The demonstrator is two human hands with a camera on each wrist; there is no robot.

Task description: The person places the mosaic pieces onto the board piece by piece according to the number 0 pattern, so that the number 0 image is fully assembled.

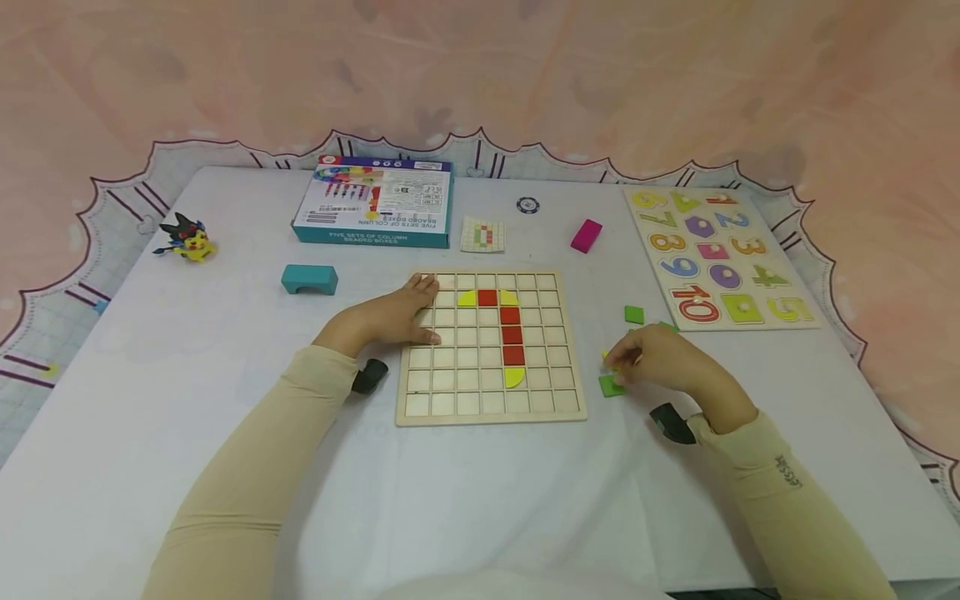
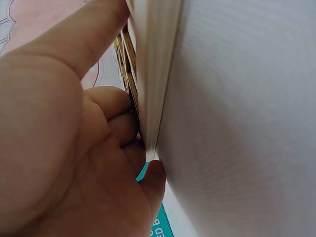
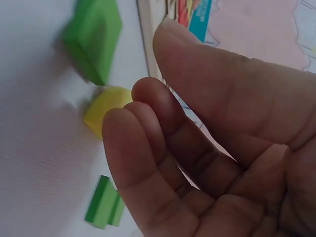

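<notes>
Table: While white cloth covers the table [image 1: 480, 500], we see a broad stretch of it between the person's two forearms.
Grid board [image 1: 491, 419]: It lies flat between the hands, and we note a strip of cloth separating its right rim from the loose tiles.
Number board [image 1: 691, 248]: It lies at the far right, well apart from the grid board.
Box [image 1: 371, 204]: It rests past the grid board's far edge, to the left.
Left hand [image 1: 396, 317]: Its fingers are spread, resting over the grid board's left rim; only the left wrist view shows us a fingertip at the outer side of that edge.
Right hand [image 1: 660, 358]: It reaches down with bent fingers; we cannot tell whether they grip anything.
Set tiles: Red tiles [image 1: 512, 335] and yellow rounded ones [image 1: 514, 377] form a hooked line in the cells.
Loose tiles: The right wrist view shows us a yellow tile [image 3: 101, 111] behind the fingertips, mostly hidden from the head; a green tile [image 1: 610, 387] lies just beside.
</notes>
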